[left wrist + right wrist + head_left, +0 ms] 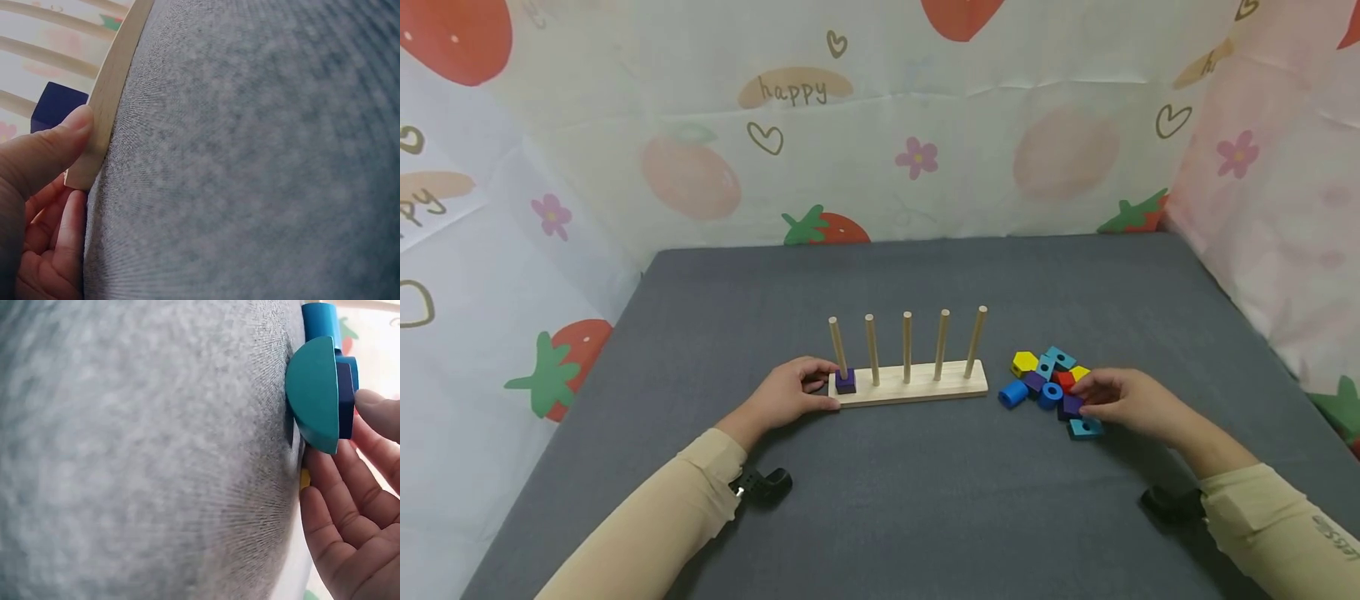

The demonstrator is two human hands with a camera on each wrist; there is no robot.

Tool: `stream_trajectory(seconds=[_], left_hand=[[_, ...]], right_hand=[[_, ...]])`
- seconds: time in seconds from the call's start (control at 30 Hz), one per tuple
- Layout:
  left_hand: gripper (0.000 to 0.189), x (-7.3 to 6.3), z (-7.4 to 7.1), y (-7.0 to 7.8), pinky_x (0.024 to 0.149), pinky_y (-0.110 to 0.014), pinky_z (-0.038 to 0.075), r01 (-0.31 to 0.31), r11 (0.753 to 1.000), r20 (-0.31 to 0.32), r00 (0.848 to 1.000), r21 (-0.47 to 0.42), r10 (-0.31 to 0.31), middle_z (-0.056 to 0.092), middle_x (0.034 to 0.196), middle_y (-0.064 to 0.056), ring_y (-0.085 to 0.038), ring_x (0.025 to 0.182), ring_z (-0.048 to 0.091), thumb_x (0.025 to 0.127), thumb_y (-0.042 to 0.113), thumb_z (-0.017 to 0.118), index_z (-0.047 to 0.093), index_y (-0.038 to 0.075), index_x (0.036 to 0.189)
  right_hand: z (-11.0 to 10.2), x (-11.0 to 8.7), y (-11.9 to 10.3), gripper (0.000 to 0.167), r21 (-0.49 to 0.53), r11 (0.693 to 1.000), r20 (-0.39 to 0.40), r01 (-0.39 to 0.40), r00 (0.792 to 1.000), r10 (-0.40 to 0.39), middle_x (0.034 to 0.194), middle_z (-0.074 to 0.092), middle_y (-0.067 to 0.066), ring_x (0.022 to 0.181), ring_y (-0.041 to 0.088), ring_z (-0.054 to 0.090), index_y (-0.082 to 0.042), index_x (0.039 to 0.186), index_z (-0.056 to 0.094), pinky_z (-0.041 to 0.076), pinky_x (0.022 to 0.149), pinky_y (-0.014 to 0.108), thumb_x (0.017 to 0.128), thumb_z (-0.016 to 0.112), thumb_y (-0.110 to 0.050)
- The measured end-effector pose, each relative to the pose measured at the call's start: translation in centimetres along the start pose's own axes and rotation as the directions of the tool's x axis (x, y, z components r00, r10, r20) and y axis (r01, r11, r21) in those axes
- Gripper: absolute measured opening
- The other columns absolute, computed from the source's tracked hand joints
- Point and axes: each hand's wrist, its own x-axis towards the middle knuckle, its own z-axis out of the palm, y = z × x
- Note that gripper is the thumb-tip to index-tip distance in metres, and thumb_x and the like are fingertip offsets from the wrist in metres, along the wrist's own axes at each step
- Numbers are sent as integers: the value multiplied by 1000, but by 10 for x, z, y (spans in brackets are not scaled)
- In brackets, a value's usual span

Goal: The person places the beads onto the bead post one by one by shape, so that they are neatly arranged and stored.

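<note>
On the grey bench [925, 500], the left hand [790, 393] grips the end of the wooden peg board [910, 385], while the right hand [1123, 400] pinches a dark purple block [1070, 407] in the pile.

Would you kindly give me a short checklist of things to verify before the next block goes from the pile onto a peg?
1. Peg board held steady: ok; the left hand grips its left end, thumb on the edge.
2. Leftmost peg already loaded: ok; one dark purple cube sits at its foot.
3. Other four pegs free: ok; nothing is threaded on them.
4. Next block gripped: cannot tell; the right hand has its fingertips at a dark purple block in the pile, but a closed pinch is not visible.
5. Neighbouring pieces clear of the hand: not ok; the teal half-round block lies right against it.
</note>
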Motion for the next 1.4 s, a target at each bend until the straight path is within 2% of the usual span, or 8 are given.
stream_trajectory(seconds=[0.3, 0.67, 0.97, 1.17, 1.27, 1.4], left_hand=[[51, 0, -1, 1, 92, -29, 46, 4, 1000, 1, 1000, -3, -4, 55, 118, -2, -14, 109, 53, 71, 32, 78, 60, 14, 116], [51, 0, 0, 0, 91, -29, 47, -13, 1000, -3, 1000, 7, 13, 56, 117, -2, -14, 108, 53, 71, 33, 78, 61, 15, 115], [51, -1, 0, 0, 90, -29, 47, -12, 1000, -8, 1000, 16, 12, 56, 116, -2, -14, 107, 54, 71, 33, 78, 61, 14, 115], [51, -1, 0, 0, 91, -29, 47, -12, 1000, -5, 1000, 11, 12, 56, 116, -2, -14, 107, 53, 71, 33, 78, 61, 14, 115], [51, -1, 0, 0, 91, -28, 47, -12, 1000, -4, 1000, 5, 12, 56, 116, -2, -14, 108, 53, 71, 32, 78, 61, 14, 115], [51, -1, 0, 1, 91, -28, 47, -15, 1000, -4, 1000, -4, 15, 56, 116, -2, -14, 108, 53, 71, 32, 78, 61, 13, 115]], right_hand=[[5, 5, -7, 33, -166, 986, 4, 16, 1000, -15, 104, 62, 8, 93, 21, 57, -7, 108, 61, 51, 81, 41, 81, 70, -25], [4, 6, -11, 30, -220, 975, 8, 20, 1000, -19, 102, 62, 6, 91, 20, 55, -8, 108, 61, 51, 80, 43, 83, 68, -23], [-12, 0, -22, 38, -141, 990, -41, -25, 999, 19, 102, 62, 6, 91, 20, 55, -7, 113, 59, 51, 78, 38, 84, 66, -31], [-20, -2, -35, 37, -102, 995, -98, 11, 995, -21, 95, 63, 5, 87, 19, 57, -7, 110, 60, 50, 71, 27, 85, 64, -34], [-21, -2, -43, 36, -72, 997, -109, 41, 993, -49, 95, 63, 5, 87, 20, 58, -8, 111, 59, 50, 71, 26, 87, 62, -34], [-21, 0, -53, 39, -38, 998, -116, 57, 991, -61, 104, 61, 8, 93, 22, 58, -12, 119, 55, 51, 75, 29, 89, 58, -37]])
